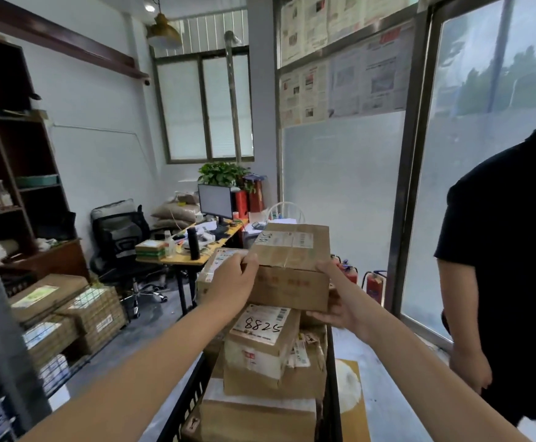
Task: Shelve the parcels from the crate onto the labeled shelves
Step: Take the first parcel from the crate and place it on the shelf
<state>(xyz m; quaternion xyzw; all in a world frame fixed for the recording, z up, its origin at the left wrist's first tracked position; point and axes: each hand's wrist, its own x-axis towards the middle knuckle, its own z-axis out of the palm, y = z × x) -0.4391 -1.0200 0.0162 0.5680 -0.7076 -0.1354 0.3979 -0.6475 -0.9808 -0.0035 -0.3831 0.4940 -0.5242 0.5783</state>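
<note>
A brown cardboard parcel (292, 266) with a white label on top is held above the pile, tilted a little. My left hand (233, 280) grips its left top edge. My right hand (338, 301) grips its lower right corner from beneath. Under it lies a parcel marked 8825 (260, 342) on several more parcels stacked in a black crate (193, 393). A further parcel (215, 266) sits behind my left hand.
A wire shelf (78, 317) at the left holds boxes. A dark wooden bookcase (11, 161) stands behind it. A desk (190, 250) with a monitor and an office chair (119, 240) are ahead. A person in black (502, 266) stands at the right by the glass door. Fire extinguishers (373, 282) sit on the floor.
</note>
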